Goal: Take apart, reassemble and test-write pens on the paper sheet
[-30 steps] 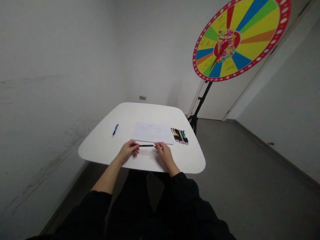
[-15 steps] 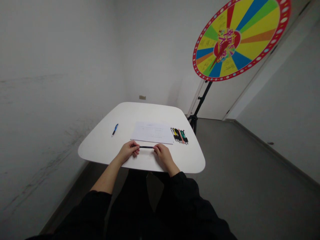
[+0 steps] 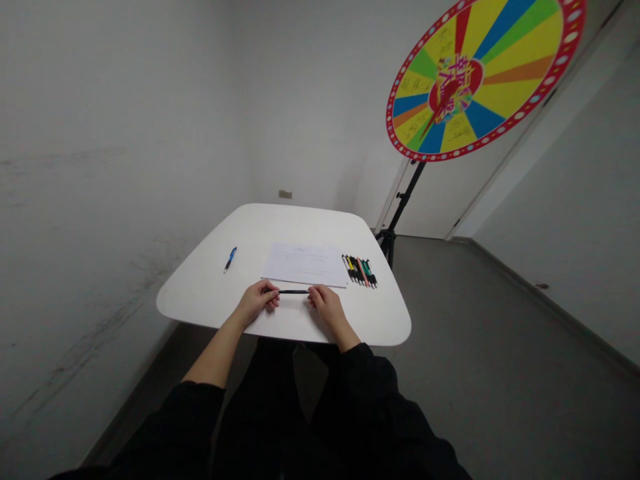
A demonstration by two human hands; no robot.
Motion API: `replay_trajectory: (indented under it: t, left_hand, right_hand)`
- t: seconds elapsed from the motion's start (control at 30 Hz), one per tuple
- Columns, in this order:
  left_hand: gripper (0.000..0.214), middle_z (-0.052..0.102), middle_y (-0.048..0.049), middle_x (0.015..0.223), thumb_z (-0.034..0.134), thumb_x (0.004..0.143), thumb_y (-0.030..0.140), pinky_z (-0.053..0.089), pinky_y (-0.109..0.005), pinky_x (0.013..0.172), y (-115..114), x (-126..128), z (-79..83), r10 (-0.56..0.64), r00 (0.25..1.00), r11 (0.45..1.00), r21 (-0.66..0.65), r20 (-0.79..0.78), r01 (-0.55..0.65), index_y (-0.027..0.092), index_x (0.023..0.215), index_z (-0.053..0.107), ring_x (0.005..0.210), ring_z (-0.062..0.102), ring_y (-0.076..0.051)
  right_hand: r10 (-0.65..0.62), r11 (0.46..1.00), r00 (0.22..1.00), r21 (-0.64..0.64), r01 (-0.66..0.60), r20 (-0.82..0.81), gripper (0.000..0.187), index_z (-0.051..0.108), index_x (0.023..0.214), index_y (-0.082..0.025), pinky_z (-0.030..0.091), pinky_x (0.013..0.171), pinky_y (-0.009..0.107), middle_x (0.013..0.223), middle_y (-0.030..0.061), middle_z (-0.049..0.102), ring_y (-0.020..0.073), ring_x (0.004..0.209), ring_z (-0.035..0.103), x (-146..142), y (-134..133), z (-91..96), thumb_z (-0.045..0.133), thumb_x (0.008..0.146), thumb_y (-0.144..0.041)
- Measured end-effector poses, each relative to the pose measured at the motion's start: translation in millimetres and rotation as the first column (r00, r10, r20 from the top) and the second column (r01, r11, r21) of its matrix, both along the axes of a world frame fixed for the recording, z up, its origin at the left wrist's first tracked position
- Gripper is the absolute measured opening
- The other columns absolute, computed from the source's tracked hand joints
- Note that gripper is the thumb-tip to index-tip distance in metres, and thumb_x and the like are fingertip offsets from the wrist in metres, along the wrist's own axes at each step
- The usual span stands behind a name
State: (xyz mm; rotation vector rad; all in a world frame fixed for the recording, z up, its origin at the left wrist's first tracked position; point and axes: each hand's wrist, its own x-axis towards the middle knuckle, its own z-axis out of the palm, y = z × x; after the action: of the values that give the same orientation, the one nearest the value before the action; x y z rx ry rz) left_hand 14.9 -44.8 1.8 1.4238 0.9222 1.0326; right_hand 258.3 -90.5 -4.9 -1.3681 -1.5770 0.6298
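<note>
A slim dark pen (image 3: pixel 294 291) lies crosswise between my two hands, just above the near part of the white table (image 3: pixel 210 293). My left hand (image 3: pixel 259 301) pinches its left end, and my right hand (image 3: pixel 324 304) pinches its right end. The fingers cover both tips of the pen. Right beyond the hands is a small stack of white paper (image 3: pixel 304 264) with faint print. To the right of the paper, several pens (image 3: pixel 359 272) in white, yellow, black, pink and green lie side by side. Alone on the left side is a blue pen (image 3: pixel 230 260).
A colourful prize wheel (image 3: pixel 455 90) on a black tripod stand (image 3: pixel 406 200) rises behind the table's right side. A scuffed grey wall (image 3: pixel 100 200) runs close along the left. The table's rounded near edge is just in front of my body.
The pen between my hands shows a darker, blacker side than before and has shifted very slightly. Both hands stay in nearly the same place.
</note>
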Motion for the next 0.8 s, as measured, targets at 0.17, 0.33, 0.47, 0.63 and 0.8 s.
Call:
replay_trajectory:
  t: [0.17, 0.33, 0.47, 0.63, 0.8]
  left_hand:
    - [0.040, 0.070, -0.0043, 0.068, 0.086, 0.072, 0.046, 0.052, -0.028, 0.052, -1.1, 1.4, 2.0, -0.003, 1.000, 1.000, -0.011, 0.007, 0.004, 0.016, 0.083, 0.063, 0.054, 0.066, -0.016]
    - [0.040, 0.070, -0.0030, 0.065, 0.087, 0.069, 0.045, 0.051, -0.026, 0.049, -1.7, 0.9, 3.3, -0.018, 0.999, 0.999, -0.047, 0.032, 0.020, 0.015, 0.082, 0.062, 0.051, 0.063, -0.015]
    - [0.041, 0.069, -0.0028, 0.064, 0.088, 0.067, 0.044, 0.051, -0.026, 0.047, -1.6, 1.0, 3.3, -0.021, 0.999, 0.998, -0.062, 0.045, 0.024, 0.015, 0.079, 0.061, 0.049, 0.063, -0.014]
    - [0.042, 0.069, -0.0028, 0.062, 0.088, 0.067, 0.044, 0.050, -0.025, 0.045, -1.2, 1.8, 2.6, -0.021, 0.998, 0.997, -0.070, 0.055, 0.025, 0.015, 0.080, 0.061, 0.047, 0.062, -0.015]
    - [0.041, 0.070, -0.0029, 0.065, 0.088, 0.068, 0.044, 0.051, -0.026, 0.047, -1.6, 1.3, 2.8, -0.008, 0.998, 0.998, -0.059, 0.064, 0.012, 0.015, 0.081, 0.061, 0.049, 0.063, -0.014]
  right_hand:
    - [0.039, 0.999, 0.993, -0.030, -0.036, 0.108, 0.035, 0.064, 0.076, -0.023, 0.045, 0.072, 0.030, 0.070, 0.0035, 0.068, 0.0187, 0.070, 0.062, -0.1, -1.8, 2.2, 0.047, 0.103, -0.035]
    - [0.062, 0.998, 0.988, -0.001, -0.063, 0.144, 0.023, 0.067, 0.083, -0.022, 0.045, 0.076, 0.030, 0.078, 0.0036, 0.070, 0.0188, 0.076, 0.063, 2.8, -0.7, 0.4, 0.053, 0.100, -0.029]
    - [0.046, 0.996, 0.987, 0.064, -0.056, 0.153, 0.012, 0.069, 0.088, -0.021, 0.046, 0.080, 0.031, 0.085, 0.0050, 0.072, 0.0201, 0.083, 0.064, 3.8, 0.7, -2.5, 0.059, 0.094, -0.024]
    - [0.017, 0.995, 0.997, 0.098, -0.025, 0.077, 0.007, 0.071, 0.089, -0.022, 0.049, 0.082, 0.033, 0.089, 0.0053, 0.074, 0.0209, 0.085, 0.066, 4.4, 1.0, -6.5, 0.063, 0.089, -0.022]
    - [0.000, 0.997, 1.000, 0.071, 0.002, -0.029, 0.014, 0.073, 0.098, -0.022, 0.052, 0.084, 0.034, 0.096, 0.0064, 0.077, 0.0224, 0.088, 0.070, 3.4, 2.5, -4.6, 0.070, 0.087, -0.029]
